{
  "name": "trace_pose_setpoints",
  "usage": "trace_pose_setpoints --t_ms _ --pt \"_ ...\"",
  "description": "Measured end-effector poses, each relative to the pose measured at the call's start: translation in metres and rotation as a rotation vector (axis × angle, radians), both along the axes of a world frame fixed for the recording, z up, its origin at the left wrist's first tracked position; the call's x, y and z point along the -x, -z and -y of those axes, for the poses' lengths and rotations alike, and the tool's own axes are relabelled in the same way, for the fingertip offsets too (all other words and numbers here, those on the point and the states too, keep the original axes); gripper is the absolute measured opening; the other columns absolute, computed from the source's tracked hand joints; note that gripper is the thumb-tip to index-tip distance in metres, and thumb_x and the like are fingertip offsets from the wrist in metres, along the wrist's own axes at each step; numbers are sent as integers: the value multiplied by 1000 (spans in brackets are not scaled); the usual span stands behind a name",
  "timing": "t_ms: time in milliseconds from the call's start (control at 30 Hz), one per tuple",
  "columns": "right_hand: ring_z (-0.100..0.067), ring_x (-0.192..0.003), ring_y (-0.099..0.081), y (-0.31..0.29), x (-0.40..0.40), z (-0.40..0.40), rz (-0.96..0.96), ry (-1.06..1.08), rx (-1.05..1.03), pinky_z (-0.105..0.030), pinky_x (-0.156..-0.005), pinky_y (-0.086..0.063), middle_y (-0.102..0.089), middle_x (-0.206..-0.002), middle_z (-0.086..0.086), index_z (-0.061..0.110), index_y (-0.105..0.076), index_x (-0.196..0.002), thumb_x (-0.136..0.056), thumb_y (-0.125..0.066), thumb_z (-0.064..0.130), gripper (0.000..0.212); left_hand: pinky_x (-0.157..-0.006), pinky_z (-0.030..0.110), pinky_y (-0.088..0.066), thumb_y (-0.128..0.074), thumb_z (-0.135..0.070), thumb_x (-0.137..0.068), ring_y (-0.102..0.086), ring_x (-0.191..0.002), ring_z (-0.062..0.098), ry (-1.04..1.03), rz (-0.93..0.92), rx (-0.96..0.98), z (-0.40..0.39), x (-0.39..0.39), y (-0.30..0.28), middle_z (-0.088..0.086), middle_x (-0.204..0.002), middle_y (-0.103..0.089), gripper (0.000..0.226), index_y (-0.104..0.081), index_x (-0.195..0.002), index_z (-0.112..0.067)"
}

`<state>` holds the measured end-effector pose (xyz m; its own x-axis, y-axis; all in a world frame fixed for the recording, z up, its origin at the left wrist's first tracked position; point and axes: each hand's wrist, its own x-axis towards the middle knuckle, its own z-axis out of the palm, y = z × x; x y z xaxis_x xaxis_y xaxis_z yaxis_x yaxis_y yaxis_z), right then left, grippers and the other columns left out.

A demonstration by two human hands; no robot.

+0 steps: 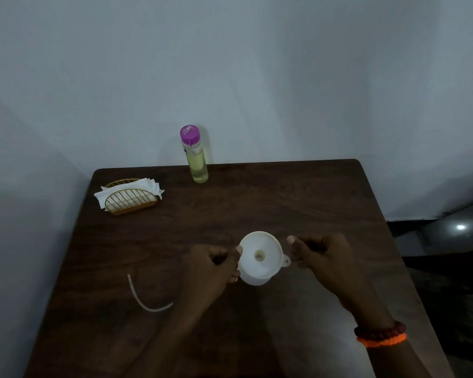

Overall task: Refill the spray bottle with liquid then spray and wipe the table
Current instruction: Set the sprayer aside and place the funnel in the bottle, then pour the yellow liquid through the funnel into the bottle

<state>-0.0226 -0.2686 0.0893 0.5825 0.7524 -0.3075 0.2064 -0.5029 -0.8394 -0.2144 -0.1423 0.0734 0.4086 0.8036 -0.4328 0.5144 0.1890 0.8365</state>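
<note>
A white funnel (261, 253) sits in the mouth of a white spray bottle (254, 279) standing at the middle of the dark wooden table (284, 203); only the bottle's lower wall shows under the funnel. My left hand (213, 264) grips the bottle's left side. My right hand (320, 255) pinches the funnel's small tab on the right. A clear bottle of pale yellow liquid with a purple cap (195, 154) stands at the table's far edge. A thin white dip tube (145, 297) lies curved on the table, left of my left arm.
A gold wire holder with white napkins (129, 197) stands at the far left corner. Walls close in behind and to the left of the table. The table's right edge drops to a dim floor with a bright light reflection (460, 227).
</note>
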Motion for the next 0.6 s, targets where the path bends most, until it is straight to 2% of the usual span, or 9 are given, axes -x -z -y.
trace_pose_setpoints --t_ms 167,267,333,400,467,600 --pt "-15 -73 -74 -13 -25 -20 69 32 -12 -47 -77 -63 -77 -76 -2 26 -76 -81 -91 -69 36 15 -62 30 -64 -76 -33 -88 -76 -61 19 -60 19 18 -15 4 -5 4 -63 -76 26 -79 -72 -14" --pt "-13 -74 -73 -20 -41 -47 86 -49 -15 -39 -76 -63 -76 -77 -3 21 -77 -86 -92 -69 34 16 -71 36 -65 -74 -38 -89 -77 -66 16 -60 -21 -20 -38 3 -7 2 -69 -78 23 -79 -78 -18" --pt "-11 -74 -73 -17 -55 -75 99 -135 -19 -34 -74 -61 -77 -80 -3 20 -78 -90 -90 -72 35 16 -79 37 -64 -73 -42 -89 -77 -76 11 -62 -75 -129 -66 -1 -7 -1 -84 -80 18 -77 -96 -25" --pt "-6 -81 -73 -8 -69 -114 152 -243 11 -29 -77 -59 -78 -88 0 20 -77 -101 -85 -77 40 26 -86 30 -58 -74 -41 -88 -71 -94 8 -76 -130 -289 -99 -11 -8 -1 -109 -76 40 -69 -122 -20" --pt "-7 -92 -71 7 -79 -156 243 -357 60 -27 -84 -57 -76 -100 3 19 -73 -115 -78 -82 44 46 -86 24 -50 -76 -32 -88 -65 -101 10 -110 -116 -437 -134 -25 -9 5 -119 -72 54 -60 -135 -10" --pt "-17 -106 -67 38 -80 -236 312 -523 96 -28 -91 -53 -68 -119 -5 15 -59 -135 -73 -88 39 73 -100 40 -55 -82 -25 -82 -62 -123 27 -131 -87 -559 -203 -55 7 15 -140 -59 77 -45 -147 -5"
